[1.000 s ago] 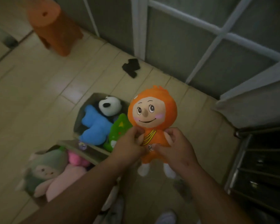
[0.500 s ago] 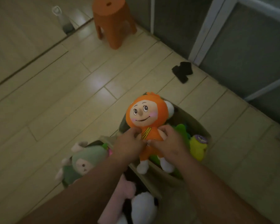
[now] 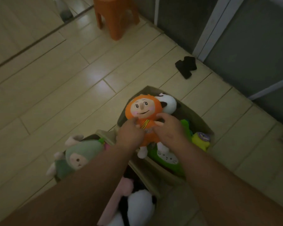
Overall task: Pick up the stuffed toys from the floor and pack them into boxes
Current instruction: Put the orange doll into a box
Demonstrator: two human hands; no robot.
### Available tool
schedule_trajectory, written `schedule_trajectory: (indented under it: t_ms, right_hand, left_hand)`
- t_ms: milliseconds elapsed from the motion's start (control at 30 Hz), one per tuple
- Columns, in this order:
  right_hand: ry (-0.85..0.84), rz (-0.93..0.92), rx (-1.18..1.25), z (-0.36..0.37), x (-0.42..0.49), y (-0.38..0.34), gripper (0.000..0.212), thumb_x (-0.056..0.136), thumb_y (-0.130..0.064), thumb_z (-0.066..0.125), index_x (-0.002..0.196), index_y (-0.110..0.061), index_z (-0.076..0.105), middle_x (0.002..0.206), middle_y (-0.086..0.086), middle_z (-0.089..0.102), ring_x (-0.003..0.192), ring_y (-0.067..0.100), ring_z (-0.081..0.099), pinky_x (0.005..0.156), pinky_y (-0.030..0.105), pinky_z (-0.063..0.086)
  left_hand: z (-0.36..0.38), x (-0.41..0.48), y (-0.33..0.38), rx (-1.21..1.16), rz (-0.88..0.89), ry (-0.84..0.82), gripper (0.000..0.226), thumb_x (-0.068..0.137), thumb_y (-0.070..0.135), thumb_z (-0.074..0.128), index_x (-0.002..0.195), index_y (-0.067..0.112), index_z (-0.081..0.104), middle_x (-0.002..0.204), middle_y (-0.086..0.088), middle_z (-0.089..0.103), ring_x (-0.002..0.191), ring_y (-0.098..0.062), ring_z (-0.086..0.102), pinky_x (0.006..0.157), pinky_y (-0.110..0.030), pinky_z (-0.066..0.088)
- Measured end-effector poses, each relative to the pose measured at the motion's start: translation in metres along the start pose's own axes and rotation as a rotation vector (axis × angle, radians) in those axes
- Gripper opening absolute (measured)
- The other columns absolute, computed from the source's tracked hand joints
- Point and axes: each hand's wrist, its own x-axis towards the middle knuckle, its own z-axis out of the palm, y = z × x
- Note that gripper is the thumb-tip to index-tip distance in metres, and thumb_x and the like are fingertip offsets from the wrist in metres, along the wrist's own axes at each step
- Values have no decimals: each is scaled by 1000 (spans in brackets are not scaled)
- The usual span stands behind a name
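A green doll sits in the left box at the lower left. In the middle, the left hand and the right hand both hold the orange doll by its body. The doll is over the right box, beside a panda and a yellow toy.

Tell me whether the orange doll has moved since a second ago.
Yes. The doll went from right of the panda to its left, over the box.
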Motion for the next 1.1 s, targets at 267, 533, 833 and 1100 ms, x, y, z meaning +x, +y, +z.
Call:
schedule_trajectory:
  t_ms: [267, 533, 833, 1100]
  right_hand:
    - [62, -12, 48, -15, -40, 2, 38, 91, -25, 60, 128, -21, 55, 127, 3, 59, 113, 20, 56, 82, 26, 42]
    - [127, -87, 32, -81, -97, -43, 38, 90, -24, 62, 127, -23, 56, 126, -4, 60, 113, 12, 54, 82, 19, 37]
    - [237, -148, 111, -179, -218, -106, 38, 90, -27, 61, 128, -27, 55, 124, -7, 59, 98, 0, 48, 71, 11, 36]
    - [317, -167, 144, -243, -330, -131, 40, 89, -29, 62, 129, -28, 55, 128, -5, 59, 102, 2, 50, 80, 18, 37]
  left_hand:
    - [-9, -35, 7, -14, 80, -33, 57, 84, 16, 55, 136, 37, 41, 141, -1, 46, 117, -24, 54, 93, -43, 51]
    - [-54, -98, 53, -60, 217, 23, 54, 86, 21, 59, 134, 40, 44, 141, -1, 46, 118, -24, 53, 95, -42, 50]
    - [-118, -225, 147, -45, 410, 10, 47, 85, 19, 61, 126, 39, 49, 119, 7, 55, 107, -16, 55, 88, -36, 49]
    - [-151, -343, 186, -7, 491, -3, 51, 84, 20, 61, 129, 40, 48, 130, 3, 55, 118, -15, 50, 96, -41, 47]
